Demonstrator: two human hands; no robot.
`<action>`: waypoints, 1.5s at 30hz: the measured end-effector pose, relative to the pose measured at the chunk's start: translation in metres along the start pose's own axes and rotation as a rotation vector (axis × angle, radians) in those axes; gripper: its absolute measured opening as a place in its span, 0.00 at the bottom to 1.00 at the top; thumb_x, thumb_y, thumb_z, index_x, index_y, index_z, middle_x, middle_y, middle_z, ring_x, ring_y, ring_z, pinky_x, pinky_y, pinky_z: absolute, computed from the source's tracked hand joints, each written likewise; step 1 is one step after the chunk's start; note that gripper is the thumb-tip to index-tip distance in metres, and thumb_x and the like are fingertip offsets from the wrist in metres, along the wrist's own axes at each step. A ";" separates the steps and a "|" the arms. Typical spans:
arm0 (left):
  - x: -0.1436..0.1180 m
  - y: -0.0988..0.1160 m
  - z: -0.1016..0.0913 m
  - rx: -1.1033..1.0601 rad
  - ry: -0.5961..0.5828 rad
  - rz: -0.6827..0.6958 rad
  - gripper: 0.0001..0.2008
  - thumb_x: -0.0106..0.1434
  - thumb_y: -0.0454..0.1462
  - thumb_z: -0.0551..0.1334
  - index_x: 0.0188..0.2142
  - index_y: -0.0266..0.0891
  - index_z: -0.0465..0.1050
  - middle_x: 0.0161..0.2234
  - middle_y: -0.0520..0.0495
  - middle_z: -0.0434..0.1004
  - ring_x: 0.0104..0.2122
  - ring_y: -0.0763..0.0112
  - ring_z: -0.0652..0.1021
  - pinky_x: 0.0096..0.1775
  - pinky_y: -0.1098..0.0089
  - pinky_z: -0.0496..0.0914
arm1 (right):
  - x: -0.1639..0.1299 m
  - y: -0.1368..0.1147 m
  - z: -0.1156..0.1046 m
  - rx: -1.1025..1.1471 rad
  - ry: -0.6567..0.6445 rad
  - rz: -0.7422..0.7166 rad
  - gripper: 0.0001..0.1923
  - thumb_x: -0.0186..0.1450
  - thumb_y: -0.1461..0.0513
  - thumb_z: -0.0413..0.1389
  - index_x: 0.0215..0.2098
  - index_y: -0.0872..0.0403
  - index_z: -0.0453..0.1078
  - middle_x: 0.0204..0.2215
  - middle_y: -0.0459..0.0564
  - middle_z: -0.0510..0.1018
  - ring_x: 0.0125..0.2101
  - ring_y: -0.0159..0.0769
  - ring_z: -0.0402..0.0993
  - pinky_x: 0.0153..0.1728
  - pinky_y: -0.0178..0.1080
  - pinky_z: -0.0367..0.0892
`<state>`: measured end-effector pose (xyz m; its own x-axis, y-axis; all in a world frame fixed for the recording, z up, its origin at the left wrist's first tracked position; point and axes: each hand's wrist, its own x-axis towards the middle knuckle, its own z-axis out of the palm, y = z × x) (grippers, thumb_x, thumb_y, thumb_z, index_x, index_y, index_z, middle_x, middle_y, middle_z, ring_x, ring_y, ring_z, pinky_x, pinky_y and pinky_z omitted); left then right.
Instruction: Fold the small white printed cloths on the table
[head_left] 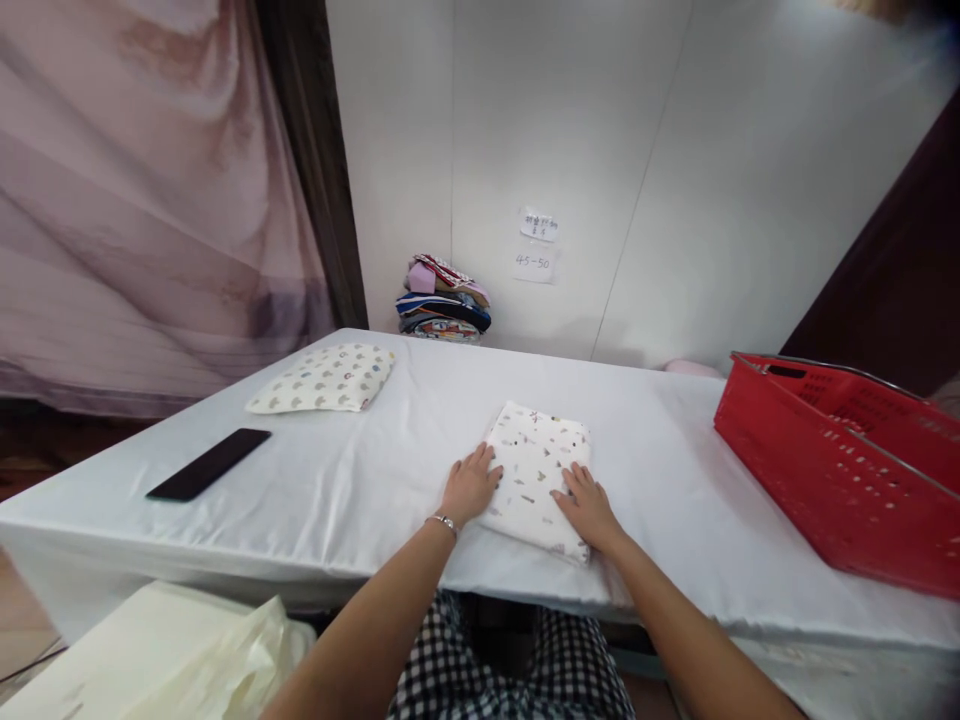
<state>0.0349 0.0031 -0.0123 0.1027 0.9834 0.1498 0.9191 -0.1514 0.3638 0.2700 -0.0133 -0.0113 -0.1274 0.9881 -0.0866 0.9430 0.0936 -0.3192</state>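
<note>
Soft even light, perhaps warped edges

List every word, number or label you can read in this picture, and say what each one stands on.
"45-50": handwritten on the lower paper note stuck to the white wall.
Upper paper note on the same wall: handwritten marks, too small and blurred to read.
No readable text on the folded printed cloth, red basket or black phone.

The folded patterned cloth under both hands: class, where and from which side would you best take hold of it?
Probably grip the folded cloth by its two side edges, from left and right, where the left hand and right hand already rest. It lies flat and floppy, so a two-sided hold keeps the folds together.
</note>
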 end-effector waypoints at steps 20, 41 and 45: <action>-0.007 -0.015 0.004 -0.479 0.196 -0.270 0.05 0.59 0.39 0.57 0.32 0.40 0.68 0.31 0.51 0.74 0.30 0.73 0.72 0.34 0.74 0.63 | 0.033 -0.038 -0.011 0.287 0.150 -0.152 0.18 0.60 0.62 0.47 0.45 0.53 0.72 0.43 0.48 0.76 0.43 0.36 0.71 0.46 0.36 0.62; -0.010 -0.016 0.009 -0.614 0.265 -0.234 0.08 0.56 0.36 0.57 0.22 0.39 0.59 0.27 0.54 0.69 0.28 0.76 0.68 0.32 0.74 0.59 | 0.187 -0.095 -0.036 -0.184 -0.148 -0.214 0.24 0.58 0.66 0.51 0.52 0.45 0.64 0.46 0.50 0.73 0.44 0.43 0.70 0.38 0.37 0.62; -0.011 -0.016 0.009 -0.608 0.260 -0.225 0.08 0.56 0.37 0.57 0.23 0.39 0.59 0.27 0.54 0.69 0.28 0.76 0.68 0.33 0.74 0.59 | 0.190 -0.094 -0.043 -0.221 -0.245 -0.241 0.21 0.59 0.66 0.50 0.50 0.46 0.66 0.37 0.50 0.77 0.31 0.37 0.73 0.30 0.34 0.62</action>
<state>0.0221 -0.0040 -0.0281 -0.2297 0.9529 0.1980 0.5233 -0.0506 0.8506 0.1704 0.1714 0.0431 -0.3970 0.8789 -0.2647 0.9172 0.3693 -0.1492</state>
